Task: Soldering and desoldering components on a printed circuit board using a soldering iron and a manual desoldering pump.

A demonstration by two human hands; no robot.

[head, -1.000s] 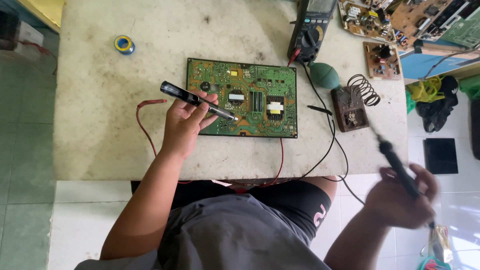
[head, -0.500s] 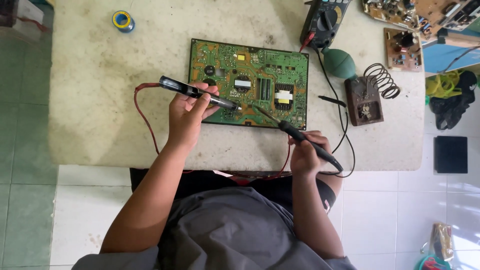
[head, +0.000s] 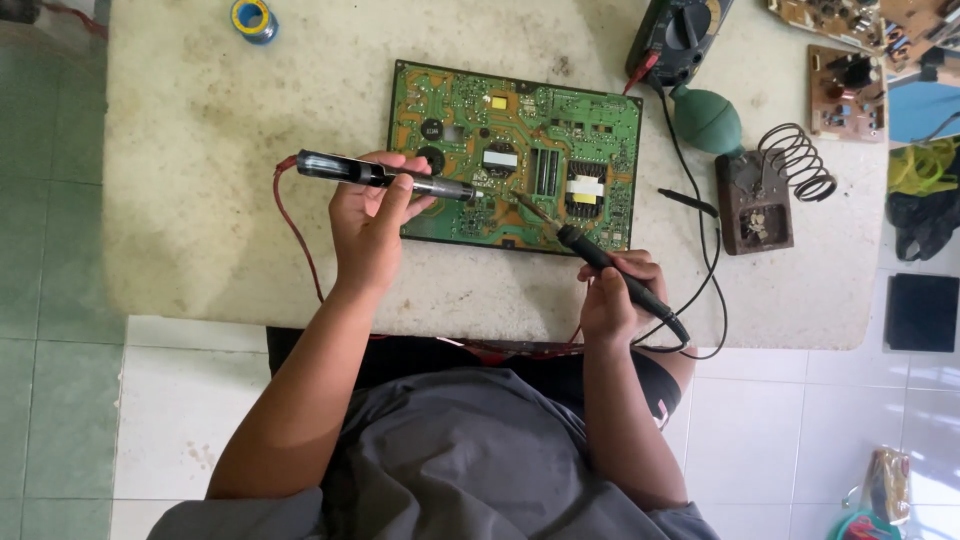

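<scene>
The left hand (head: 368, 225) is wrapped around a black pen-shaped tool (head: 385, 176), its tip pointing toward three o'clock over the green circuit board (head: 455, 110); the right hand (head: 615, 295) grips a black-handled soldering iron (head: 620, 280), its tip aimed toward ten o'clock and touching the board near its lower edge; the board lies flat at the middle of the stained table (head: 200, 150); a coil-spring stand (head: 770, 190) and a green rubber bulb (head: 708, 120) sit at three o'clock of it, a multimeter (head: 680, 35) at one o'clock.

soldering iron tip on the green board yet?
Cannot tell. In the head view the soldering iron tip overlaps the circuit board, but top-down hides any gap.
</scene>
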